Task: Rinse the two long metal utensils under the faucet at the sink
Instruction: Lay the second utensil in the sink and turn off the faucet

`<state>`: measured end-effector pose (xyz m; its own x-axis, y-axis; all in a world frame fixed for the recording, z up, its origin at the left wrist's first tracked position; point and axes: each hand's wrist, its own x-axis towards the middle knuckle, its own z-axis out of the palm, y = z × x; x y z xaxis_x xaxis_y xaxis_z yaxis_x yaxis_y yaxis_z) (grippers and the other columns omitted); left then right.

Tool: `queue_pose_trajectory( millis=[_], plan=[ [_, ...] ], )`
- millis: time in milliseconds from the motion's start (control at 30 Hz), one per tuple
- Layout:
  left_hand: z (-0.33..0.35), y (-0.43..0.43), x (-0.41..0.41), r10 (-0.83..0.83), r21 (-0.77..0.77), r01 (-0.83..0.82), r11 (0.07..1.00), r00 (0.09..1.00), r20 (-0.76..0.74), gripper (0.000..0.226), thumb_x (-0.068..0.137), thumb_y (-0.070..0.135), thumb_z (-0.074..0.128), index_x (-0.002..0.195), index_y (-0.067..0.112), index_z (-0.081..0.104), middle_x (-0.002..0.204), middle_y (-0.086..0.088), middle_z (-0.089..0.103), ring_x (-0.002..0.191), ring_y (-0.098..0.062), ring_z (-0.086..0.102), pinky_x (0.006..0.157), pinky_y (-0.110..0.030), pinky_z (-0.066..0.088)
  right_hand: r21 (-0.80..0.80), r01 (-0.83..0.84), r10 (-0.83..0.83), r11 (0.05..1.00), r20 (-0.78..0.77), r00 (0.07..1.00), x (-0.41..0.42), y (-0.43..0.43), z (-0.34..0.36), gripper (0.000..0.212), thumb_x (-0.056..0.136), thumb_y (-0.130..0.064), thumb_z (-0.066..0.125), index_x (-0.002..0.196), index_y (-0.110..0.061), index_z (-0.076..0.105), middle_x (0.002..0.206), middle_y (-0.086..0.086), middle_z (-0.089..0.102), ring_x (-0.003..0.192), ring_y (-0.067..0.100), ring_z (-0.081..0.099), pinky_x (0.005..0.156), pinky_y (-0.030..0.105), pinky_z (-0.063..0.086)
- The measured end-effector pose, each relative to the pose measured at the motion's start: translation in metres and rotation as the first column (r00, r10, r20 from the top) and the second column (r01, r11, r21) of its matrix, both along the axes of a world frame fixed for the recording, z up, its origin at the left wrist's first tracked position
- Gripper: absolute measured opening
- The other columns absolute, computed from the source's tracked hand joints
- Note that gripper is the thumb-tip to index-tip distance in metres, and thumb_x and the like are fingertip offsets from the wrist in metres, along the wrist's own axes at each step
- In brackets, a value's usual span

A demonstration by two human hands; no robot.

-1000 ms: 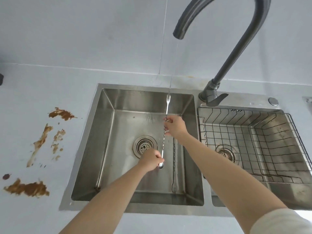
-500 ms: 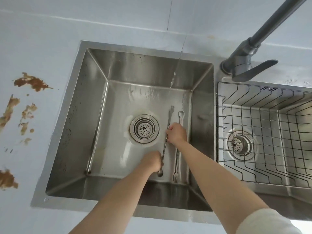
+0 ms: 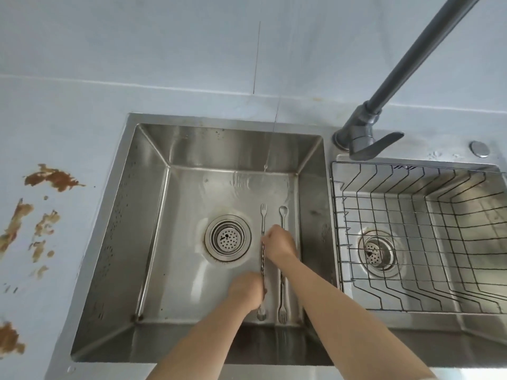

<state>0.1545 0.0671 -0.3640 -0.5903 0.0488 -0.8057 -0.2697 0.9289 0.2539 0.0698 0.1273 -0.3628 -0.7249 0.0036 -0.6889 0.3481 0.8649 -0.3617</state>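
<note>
Two long metal utensils are lying side by side on the floor of the left sink basin (image 3: 153, 242), between the drain (image 3: 227, 237) and the basin's right wall. Both hands are gripping the left utensil (image 3: 263, 259) (fork end pointing to the back wall): the right hand (image 3: 279, 242) is pinching its middle, the left hand (image 3: 245, 292) is closing around its near part. Its neighbour, the right utensil (image 3: 282, 215), is lying free. A thin stream is falling from the faucet (image 3: 365, 138). Brown stains (image 3: 53, 178) are marking the worktop's left side.
</note>
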Motion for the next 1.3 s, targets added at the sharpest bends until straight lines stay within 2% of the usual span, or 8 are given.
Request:
queue_pose_trajectory(
  millis=[200,333,633,800,967,1167,1233,1300],
  plan=[
    [0.062,-0.02,-0.025,0.051,-0.006,-0.056,0.998,0.954,-0.296,0.028,0.095,0.023,0.037,0.108,0.006,0.054,0.112,-0.015,0.063,0.104,-0.031,0.059,0.085,-0.038,0.049,-0.178,0.061,-0.076,0.982,-0.077,0.994,-0.008,0.011,0.077,0.045,0.098,-0.024,0.042,0.138,-0.005,0.039,0.129,0.016,0.056,0.114,0.028,0.056,0.082,0.027,0.044],
    [0.139,-0.04,-0.055,0.182,0.093,-0.157,0.983,0.805,-0.564,0.029,0.094,0.027,0.044,0.116,0.012,0.057,0.12,-0.007,0.061,0.11,-0.026,0.057,0.089,-0.034,0.046,-0.273,0.097,-0.161,0.957,-0.223,0.961,-0.015,0.021,0.133,0.051,0.097,-0.029,0.042,0.143,-0.01,0.031,0.139,0.012,0.048,0.114,0.025,0.056,0.067,0.022,0.044],
    [0.332,-0.08,-0.12,0.26,0.236,-0.112,0.965,0.33,-0.907,0.034,0.088,0.021,0.057,0.12,0.009,0.051,0.122,-0.013,0.056,0.104,-0.03,0.057,0.09,-0.037,0.046,-0.654,0.374,-0.59,0.658,-0.14,0.795,-0.037,0.064,0.23,0.063,0.097,-0.036,0.042,0.148,-0.015,0.012,0.15,0.006,0.03,0.13,0.024,0.036,0.107,0.041,0.029],
    [0.376,-0.066,-0.151,0.137,0.143,-0.011,0.99,0.361,-0.923,0.047,0.088,0.017,0.058,0.131,0.012,0.041,0.131,-0.014,0.051,0.117,-0.031,0.051,0.097,-0.041,0.043,-0.759,0.516,-0.714,0.396,0.1,0.693,-0.054,0.077,0.232,0.055,0.095,-0.043,0.041,0.138,-0.009,0.034,0.14,0.008,0.041,0.133,0.024,0.034,0.11,0.037,0.024],
    [0.385,-0.042,-0.162,0.095,0.115,0.028,0.993,0.391,-0.916,0.037,0.087,0.003,0.053,0.123,0.01,0.048,0.11,-0.019,0.061,0.099,-0.036,0.058,0.082,-0.042,0.048,-0.789,0.516,-0.683,0.334,0.174,0.709,-0.06,0.074,0.239,0.039,0.087,-0.048,0.049,0.112,-0.018,0.056,0.106,0.0,0.053,0.111,0.019,0.051,0.107,0.034,0.033],
    [0.39,-0.043,-0.167,0.103,0.118,0.011,0.993,0.409,-0.907,0.032,0.086,-0.003,0.053,0.116,0.007,0.051,0.106,-0.02,0.062,0.086,-0.034,0.059,0.079,-0.046,0.055,-0.828,0.532,-0.692,0.178,0.279,0.666,-0.069,0.073,0.242,0.062,0.095,-0.041,0.042,0.143,-0.002,0.033,0.152,0.021,0.016,0.14,0.038,0.016,0.111,0.03,0.032],
    [0.39,-0.043,-0.169,0.105,0.122,0.014,0.992,0.421,-0.901,0.032,0.086,-0.002,0.053,0.116,0.008,0.049,0.107,-0.019,0.063,0.087,-0.036,0.061,0.076,-0.046,0.056,-0.826,0.543,-0.658,0.15,0.327,0.679,-0.071,0.07,0.242,0.046,0.087,-0.044,0.053,0.124,-0.016,0.057,0.133,0.018,0.053,0.112,0.038,0.057,0.099,0.022,0.043],
    [0.391,-0.042,-0.171,0.101,0.119,0.015,0.993,0.425,-0.899,0.032,0.086,-0.002,0.054,0.115,0.008,0.049,0.108,-0.019,0.062,0.088,-0.038,0.062,0.075,-0.046,0.056,-0.829,0.544,-0.697,0.13,0.314,0.645,-0.074,0.066,0.238,0.029,0.083,-0.049,0.056,0.073,-0.023,0.052,0.072,0.002,0.043,0.049,0.013,0.04,0.052,0.008,0.041]
  ],
)
